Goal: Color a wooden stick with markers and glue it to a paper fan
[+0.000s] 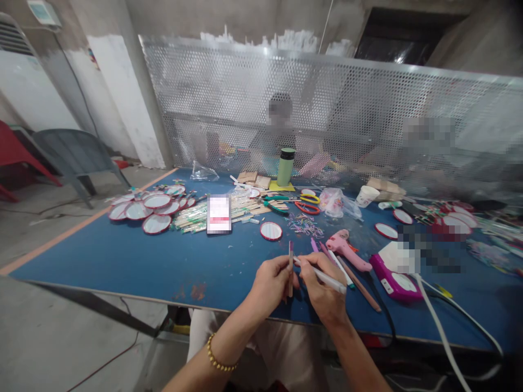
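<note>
My left hand point(269, 282) is closed around a thin, flat wooden stick point(291, 272), held upright near the table's front edge. Its upper end looks dark or purplish. In my right hand point(324, 291) is a slim whitish pen point(327, 279), slanting so that its tip meets or nearly meets the stick; contact is too small to tell. Just beyond my right hand lie a pink glue gun point(347, 250) and several pens, with a brown stick point(359, 284) beside them. A round red-rimmed disc point(271, 231) lies flat beyond my left hand.
The blue table point(122, 261) carries piled red-rimmed discs point(157, 201) at left, bundled wooden sticks point(190, 219) and a phone point(219, 215). Pliers point(275, 206), a green bottle point(285, 167) and a paper cup point(366, 196) stand farther back. A purple box point(394, 280) and white cable point(435, 321) are right.
</note>
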{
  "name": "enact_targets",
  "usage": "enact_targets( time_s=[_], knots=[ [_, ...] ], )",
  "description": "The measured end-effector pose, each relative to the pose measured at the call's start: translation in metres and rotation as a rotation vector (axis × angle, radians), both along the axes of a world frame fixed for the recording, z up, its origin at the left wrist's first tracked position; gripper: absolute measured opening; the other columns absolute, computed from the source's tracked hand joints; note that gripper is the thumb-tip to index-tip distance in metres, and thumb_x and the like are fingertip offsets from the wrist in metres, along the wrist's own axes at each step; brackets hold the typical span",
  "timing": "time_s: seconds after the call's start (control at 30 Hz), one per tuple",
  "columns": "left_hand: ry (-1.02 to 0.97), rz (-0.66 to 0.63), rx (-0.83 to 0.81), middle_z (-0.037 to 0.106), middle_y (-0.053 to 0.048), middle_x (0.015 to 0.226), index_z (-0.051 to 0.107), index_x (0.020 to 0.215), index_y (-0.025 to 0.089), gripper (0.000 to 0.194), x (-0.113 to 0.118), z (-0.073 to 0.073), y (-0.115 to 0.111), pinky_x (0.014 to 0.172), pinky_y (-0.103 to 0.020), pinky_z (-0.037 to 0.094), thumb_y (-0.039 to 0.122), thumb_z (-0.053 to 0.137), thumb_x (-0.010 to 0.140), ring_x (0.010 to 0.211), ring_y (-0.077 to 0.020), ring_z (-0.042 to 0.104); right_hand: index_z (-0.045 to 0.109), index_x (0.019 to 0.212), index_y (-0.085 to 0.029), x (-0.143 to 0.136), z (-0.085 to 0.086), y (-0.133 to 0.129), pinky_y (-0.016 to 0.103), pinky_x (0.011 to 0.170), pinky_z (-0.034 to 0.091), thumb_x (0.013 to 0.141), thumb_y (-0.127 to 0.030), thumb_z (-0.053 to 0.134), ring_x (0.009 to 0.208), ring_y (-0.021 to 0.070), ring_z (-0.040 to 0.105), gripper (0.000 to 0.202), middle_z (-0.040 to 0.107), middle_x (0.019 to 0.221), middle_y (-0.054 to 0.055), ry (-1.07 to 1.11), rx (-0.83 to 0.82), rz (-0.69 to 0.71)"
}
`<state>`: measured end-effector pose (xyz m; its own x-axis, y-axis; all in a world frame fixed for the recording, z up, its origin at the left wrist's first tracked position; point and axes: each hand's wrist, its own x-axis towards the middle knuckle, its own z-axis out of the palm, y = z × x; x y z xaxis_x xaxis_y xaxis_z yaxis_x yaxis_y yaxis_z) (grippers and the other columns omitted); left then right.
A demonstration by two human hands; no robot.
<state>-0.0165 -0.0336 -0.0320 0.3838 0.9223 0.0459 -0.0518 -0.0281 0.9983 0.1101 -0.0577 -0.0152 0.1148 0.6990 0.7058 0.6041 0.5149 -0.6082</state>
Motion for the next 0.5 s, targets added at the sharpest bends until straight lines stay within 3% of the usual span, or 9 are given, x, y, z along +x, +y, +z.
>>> enact_targets(
  time_s=[0.5],
  knots=[
    [-0.003,-0.006,-0.004,0.052,0.004,0.05,0.057,0.073,0.017,0.029,-0.0002,0.0005,0.0003,0.038,-0.02,0.036,0.043,0.051,0.086,0.037,-0.0091,0.044,0.066,0.072,-0.021,0.0014,-0.0024,0.0005,0.023,0.05,0.047,0.093,-0.027,0.056,0.049,0.0131,0.059,0.024,0.064,0.055,-0.002,0.008,0.001,-0.02]
  ],
)
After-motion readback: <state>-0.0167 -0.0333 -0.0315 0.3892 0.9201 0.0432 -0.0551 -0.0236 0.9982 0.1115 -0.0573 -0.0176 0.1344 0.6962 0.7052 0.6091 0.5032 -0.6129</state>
